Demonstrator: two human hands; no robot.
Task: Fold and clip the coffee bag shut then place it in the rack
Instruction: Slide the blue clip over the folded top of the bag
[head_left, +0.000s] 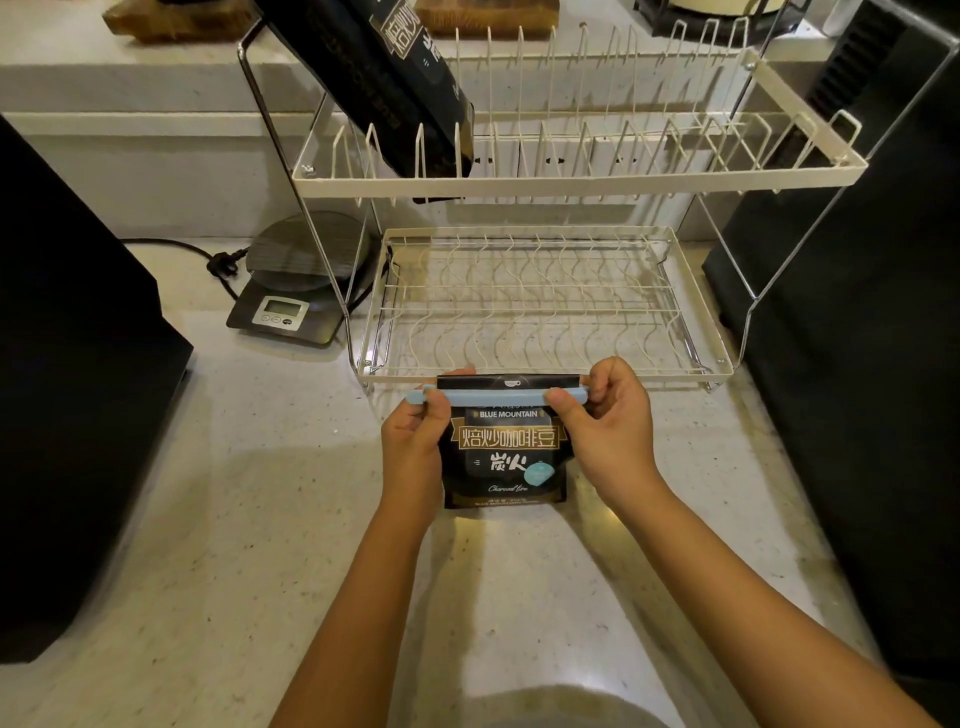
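Observation:
A black coffee bag (506, 457) with gold lettering stands on the counter just in front of the rack. Its top is folded over, and a long pale blue clip (498, 397) lies across the fold. My left hand (413, 441) pinches the clip's left end and holds the bag's left edge. My right hand (608, 415) pinches the clip's right end. The two-tier cream wire rack (571, 179) stands behind the bag. Its lower shelf (524, 306) is bare.
A second, larger black coffee bag (395, 88) leans in the left slots of the upper tier. A digital scale (298, 280) with a cord sits left of the rack. Dark appliances flank the counter on both sides (67, 364) (872, 338).

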